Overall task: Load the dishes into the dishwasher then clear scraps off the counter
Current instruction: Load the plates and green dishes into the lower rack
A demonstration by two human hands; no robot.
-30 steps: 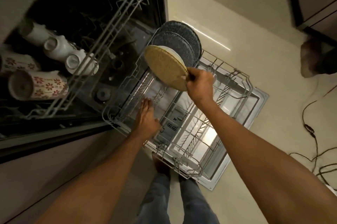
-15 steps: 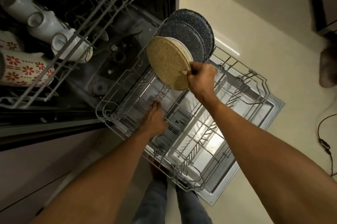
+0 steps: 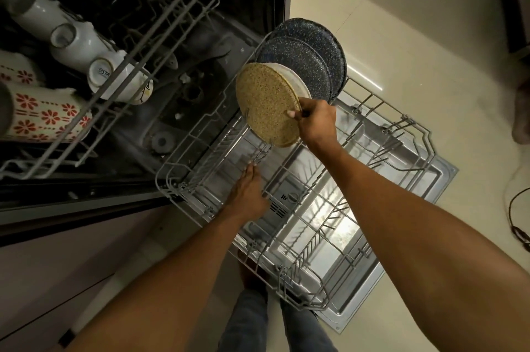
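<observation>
My right hand point(image 3: 317, 121) pinches the right edge of a tan speckled plate point(image 3: 266, 102), held on edge over the pulled-out lower rack point(image 3: 312, 298) of the dishwasher. Directly behind it stands a white plate point(image 3: 299, 83), then two dark blue speckled plates point(image 3: 298, 57) upright in the rack. My left hand point(image 3: 248, 194) reaches down into the rack with straight fingers, fingertips touching the wire tines below the tan plate.
The open dishwasher door point(image 3: 407, 225) lies flat under the rack. The upper rack point(image 3: 149, 24) at left holds white mugs point(image 3: 83, 44) and a red-flowered mug point(image 3: 43, 116). A black cable point(image 3: 516, 217) lies on the cream floor at right. My legs point(image 3: 269, 326) stand below.
The tan plate and my right hand have sunk slightly toward the rack slots. My left hand has stayed at the tines. The view shifted, showing more of the upper rack.
</observation>
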